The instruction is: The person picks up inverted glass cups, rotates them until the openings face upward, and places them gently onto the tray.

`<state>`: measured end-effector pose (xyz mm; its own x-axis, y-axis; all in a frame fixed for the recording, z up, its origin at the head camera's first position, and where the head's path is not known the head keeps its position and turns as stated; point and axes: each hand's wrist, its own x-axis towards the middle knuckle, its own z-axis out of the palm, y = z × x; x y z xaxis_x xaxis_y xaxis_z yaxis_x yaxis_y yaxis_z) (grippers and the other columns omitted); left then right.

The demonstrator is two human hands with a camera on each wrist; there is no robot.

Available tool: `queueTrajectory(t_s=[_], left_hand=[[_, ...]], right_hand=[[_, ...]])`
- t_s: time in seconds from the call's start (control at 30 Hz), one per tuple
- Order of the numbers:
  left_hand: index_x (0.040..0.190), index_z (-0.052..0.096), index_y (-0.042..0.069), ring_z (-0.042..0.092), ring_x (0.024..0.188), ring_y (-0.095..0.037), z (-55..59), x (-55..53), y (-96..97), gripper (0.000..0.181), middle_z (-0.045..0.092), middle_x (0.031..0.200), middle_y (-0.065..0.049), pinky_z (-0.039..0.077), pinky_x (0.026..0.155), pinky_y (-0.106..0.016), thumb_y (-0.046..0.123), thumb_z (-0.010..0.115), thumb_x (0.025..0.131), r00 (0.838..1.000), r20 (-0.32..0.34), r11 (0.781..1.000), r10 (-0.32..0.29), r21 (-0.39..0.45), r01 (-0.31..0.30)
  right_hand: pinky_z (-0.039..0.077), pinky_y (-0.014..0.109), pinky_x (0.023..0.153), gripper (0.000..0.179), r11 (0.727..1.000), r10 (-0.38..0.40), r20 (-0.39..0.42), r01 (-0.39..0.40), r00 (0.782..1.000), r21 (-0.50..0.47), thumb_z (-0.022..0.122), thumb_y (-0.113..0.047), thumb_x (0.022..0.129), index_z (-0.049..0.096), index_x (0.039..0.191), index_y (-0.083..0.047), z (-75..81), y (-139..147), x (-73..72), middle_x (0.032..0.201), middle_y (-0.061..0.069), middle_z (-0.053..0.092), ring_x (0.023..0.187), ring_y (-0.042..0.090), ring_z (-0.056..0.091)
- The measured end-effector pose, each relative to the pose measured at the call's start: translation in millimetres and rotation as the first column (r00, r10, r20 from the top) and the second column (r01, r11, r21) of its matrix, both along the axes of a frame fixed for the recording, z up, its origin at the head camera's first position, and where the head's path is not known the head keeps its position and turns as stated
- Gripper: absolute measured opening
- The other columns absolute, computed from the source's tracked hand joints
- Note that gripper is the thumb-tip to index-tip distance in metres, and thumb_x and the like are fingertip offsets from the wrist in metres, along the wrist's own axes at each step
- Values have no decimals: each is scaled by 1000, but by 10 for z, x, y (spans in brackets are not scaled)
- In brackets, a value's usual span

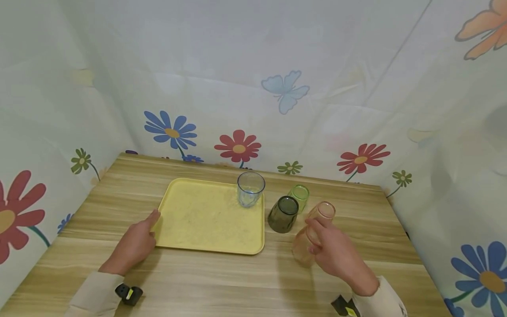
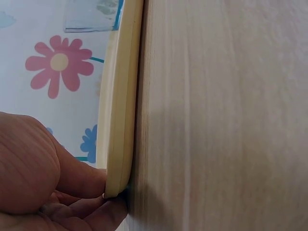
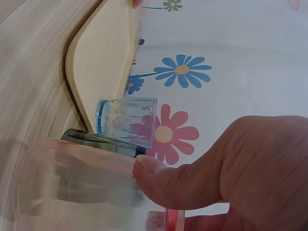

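Note:
My left hand pinches the left edge of a yellow tray, with the thumb at the rim and fingers tucked below. My right hand grips a pink tumbler, mouth down, thumb near its base end. Just past these fingers a pink base ring shows; I cannot tell if it belongs to a second tumbler. A clear blue-tinted tumbler stands upright at the tray's far right corner. Left of the right hand stand a dark grey-green tumbler, upside down, and a light green tumbler behind it.
All of this is on a wood-grain table. A white sheet printed with flowers and butterflies rises behind the table and along both sides. Dark bands with small devices sit at both wrists.

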<state>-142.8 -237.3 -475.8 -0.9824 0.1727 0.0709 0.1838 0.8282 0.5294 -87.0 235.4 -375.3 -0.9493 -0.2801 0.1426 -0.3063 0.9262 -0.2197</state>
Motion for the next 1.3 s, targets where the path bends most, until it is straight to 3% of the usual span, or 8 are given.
queueTrajectory(t_s=[0.4,0.73,0.97,1.3], left_hand=[[150,41,-17,62,123,-52,31,6,-8,61,43,152,-38,54,93,-61,-8,52,91,1000,30,1000,3,-2,-3],[151,40,-17,63,115,-41,43,-14,-10,61,38,156,-38,54,85,-50,-8,52,92,998,64,1000,-1,-7,1],[150,40,-17,57,130,-52,48,-9,-8,61,38,156,-38,54,93,-57,-8,52,92,998,58,1000,-7,1,6],[150,40,-16,58,129,-52,38,-9,-3,61,38,156,-37,54,93,-57,-8,52,91,998,57,1000,-10,1,10]], right_hand=[[60,46,88,55,999,40,-7,-40,999,6,79,3,81,64,134,1,36,-49,-19,130,11,68,107,29,71],[59,49,92,55,999,42,19,-42,999,-1,77,2,83,63,136,0,86,-102,-25,133,14,66,115,32,68],[59,46,91,53,999,49,25,-49,998,0,77,3,83,65,135,-3,122,-171,-41,130,9,68,111,28,69],[60,42,89,49,996,84,-8,-84,996,13,78,5,82,67,129,-4,141,-264,-65,126,8,69,109,25,69]])
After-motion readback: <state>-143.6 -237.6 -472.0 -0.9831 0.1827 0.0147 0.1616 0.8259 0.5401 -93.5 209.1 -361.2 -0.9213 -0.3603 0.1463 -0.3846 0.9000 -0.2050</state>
